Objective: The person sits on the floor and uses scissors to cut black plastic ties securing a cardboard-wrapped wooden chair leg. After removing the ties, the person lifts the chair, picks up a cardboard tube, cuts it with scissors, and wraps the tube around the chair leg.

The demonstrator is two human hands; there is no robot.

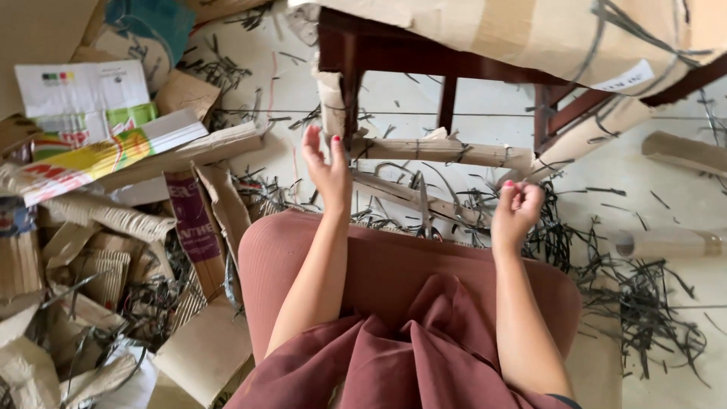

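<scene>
cardboard wrap [447, 151] clings to the chair rungs just beyond both hands; left hand [327, 168] spread, holding nothing, right hand [517, 208] curled closed, contents unclear; unwrapping looks unfinished.

Cardboard-wrapped chair [485, 45] cut off at top edge.

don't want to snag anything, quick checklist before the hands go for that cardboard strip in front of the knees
1. Left hand free: ok, open, holding nothing.
2. Right hand free: cannot tell, fingers curled.
3. Cardboard strip reachable: ok, just beyond the left hand.
4. Strip loose from the chair: cannot tell, it lies against the legs.
5. Floor path clear: not ok, dark strapping scraps all around.
</scene>
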